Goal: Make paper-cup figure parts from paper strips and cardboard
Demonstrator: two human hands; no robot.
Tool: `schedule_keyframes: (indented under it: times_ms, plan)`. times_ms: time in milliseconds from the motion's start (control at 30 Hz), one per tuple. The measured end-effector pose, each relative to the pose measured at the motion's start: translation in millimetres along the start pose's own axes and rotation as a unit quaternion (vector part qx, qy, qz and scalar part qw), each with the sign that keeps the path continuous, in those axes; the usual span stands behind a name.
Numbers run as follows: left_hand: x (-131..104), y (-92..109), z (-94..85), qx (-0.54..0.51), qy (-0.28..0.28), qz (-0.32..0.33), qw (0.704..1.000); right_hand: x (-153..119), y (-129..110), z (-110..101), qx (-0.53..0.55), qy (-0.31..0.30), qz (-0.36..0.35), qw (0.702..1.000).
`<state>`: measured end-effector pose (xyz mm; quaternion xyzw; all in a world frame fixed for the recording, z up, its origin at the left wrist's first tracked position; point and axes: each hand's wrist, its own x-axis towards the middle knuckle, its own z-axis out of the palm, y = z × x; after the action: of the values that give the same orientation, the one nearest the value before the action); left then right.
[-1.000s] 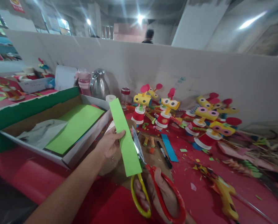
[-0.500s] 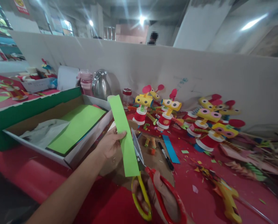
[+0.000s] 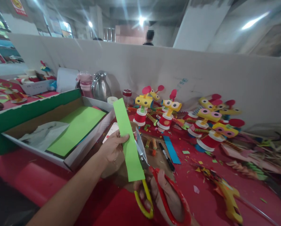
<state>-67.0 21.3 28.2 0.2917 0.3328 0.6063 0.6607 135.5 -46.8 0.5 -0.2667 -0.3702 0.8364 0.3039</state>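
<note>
My left hand (image 3: 114,146) pinches a long strip of light green paper (image 3: 128,138) at its left edge, thumb on top, and holds it tilted above the table. My right hand (image 3: 167,194) grips scissors (image 3: 142,153) with one red and one yellow handle, fingers through the loops. The scissor blades are parted and lie along the right side of the strip, partly behind it. Whether they touch the paper I cannot tell. Under both hands lies a brown board (image 3: 112,168) on the red table.
A white and green box (image 3: 88,141) with green paper (image 3: 80,128) stands left. Several paper-cup figures (image 3: 165,121) line the wall. A blue strip (image 3: 172,150), a pen (image 3: 166,155) and a yellow glue gun (image 3: 228,197) lie right. A steel jug (image 3: 101,86) stands behind.
The green strip and my left hand have shifted slightly right and down. The scissors stay beside the strip. The whole view has moved a little.
</note>
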Motion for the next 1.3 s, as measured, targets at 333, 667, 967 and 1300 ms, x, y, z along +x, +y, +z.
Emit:
schedule_keyframes:
  times_ms: [333, 667, 967, 1300]
  plan:
    - [-0.4, 0.7, -3.8, -0.010, -0.025, -0.030, 0.999, -0.6, 4.0, -6.2, 0.008, -0.003, 0.005, 1.000]
    - [-5.0, 44.8, -15.7, -0.003, 0.115, 0.334, 0.936, -1.9, -7.3, -0.5, 0.006, -0.007, -0.040, 0.999]
    - [-9.3, 15.7, 4.4, 0.185, 0.102, 0.313, 0.926, 4.3, -1.9, 6.9, -0.019, 0.101, -0.078, 0.992]
    - [1.0, -10.6, -1.7, 0.177, 0.137, 0.211, 0.951, 12.3, 5.6, 5.3, -0.057, 0.181, -0.064, 0.980]
